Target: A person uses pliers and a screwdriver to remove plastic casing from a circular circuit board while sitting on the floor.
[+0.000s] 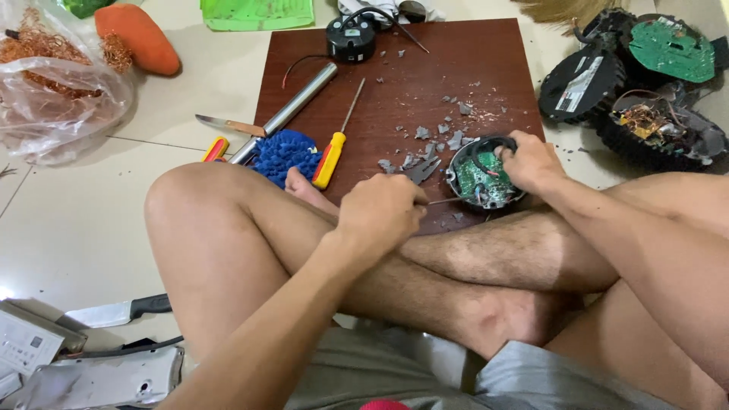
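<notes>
A round black device with a green circuit board (483, 176) lies open on the dark wooden board (425, 83) by my crossed legs. My right hand (531, 161) grips its far rim and steadies it. My left hand (382, 210) is closed around a thin metal tool (448, 200) whose tip points into the device. Grey plastic fragments (433, 140) lie scattered just beyond the device.
A yellow-handled screwdriver (334, 148), a metal tube (292, 110), a blue mop pad (285, 154) and a small round black unit (351, 38) sit on the board. Opened black devices (645, 106) lie right. A knife (114, 311), a bag of copper wire (53, 83) lie left.
</notes>
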